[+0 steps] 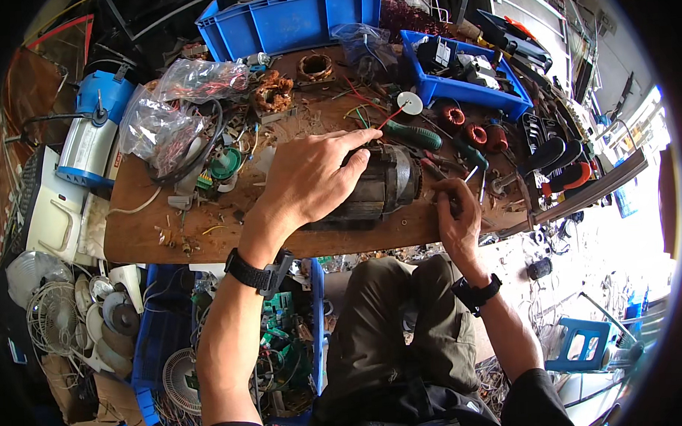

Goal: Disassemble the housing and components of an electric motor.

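Note:
A dark, cylindrical electric motor (370, 189) lies on its side near the front edge of the wooden bench. My left hand (317, 176) rests over its top, index finger and thumb stretched out and slightly apart; the other fingers are hidden. Just past that index fingertip, a thin red rod or wire (389, 121) runs to a round white disc (409, 103). Beside the motor's right end, my right hand (459, 215) has its fingers curled together; what they pinch, if anything, cannot be made out. A green-handled screwdriver (421, 137) lies behind the motor.
Copper coil rings (315, 67) and plastic bags (158, 129) lie at the back left. A blue bin (468, 96) of parts stands back right, near pliers with red-black handles (569, 179). A blue-and-silver machine (90, 124) stands left; bins of circuit boards (281, 320) sit below.

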Action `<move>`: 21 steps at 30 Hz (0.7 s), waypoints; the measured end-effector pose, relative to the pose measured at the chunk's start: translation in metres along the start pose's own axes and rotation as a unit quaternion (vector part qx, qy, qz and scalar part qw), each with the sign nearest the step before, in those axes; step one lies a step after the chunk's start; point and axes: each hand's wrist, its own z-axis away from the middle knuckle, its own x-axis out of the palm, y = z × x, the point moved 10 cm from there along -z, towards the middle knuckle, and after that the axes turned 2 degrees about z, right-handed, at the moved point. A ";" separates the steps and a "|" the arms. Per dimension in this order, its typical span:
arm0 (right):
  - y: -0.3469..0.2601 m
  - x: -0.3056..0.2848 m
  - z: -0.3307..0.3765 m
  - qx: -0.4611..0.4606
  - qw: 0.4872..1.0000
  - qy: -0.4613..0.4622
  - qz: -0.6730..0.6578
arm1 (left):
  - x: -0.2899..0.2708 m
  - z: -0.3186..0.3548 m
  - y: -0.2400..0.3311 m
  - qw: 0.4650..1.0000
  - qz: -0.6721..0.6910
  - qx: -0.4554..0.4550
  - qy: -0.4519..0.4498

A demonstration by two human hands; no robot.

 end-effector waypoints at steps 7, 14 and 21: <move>-0.001 0.001 0.001 0.017 1.000 -0.006 -0.001 | -0.001 0.001 -0.001 0.999 0.001 0.034 0.037; -0.002 -0.003 0.000 -0.005 1.000 0.005 -0.001 | -0.002 0.000 0.002 0.998 0.006 0.033 0.054; -0.012 -0.003 -0.001 -0.020 1.000 0.001 -0.006 | -0.004 0.003 0.004 0.996 0.033 0.052 0.058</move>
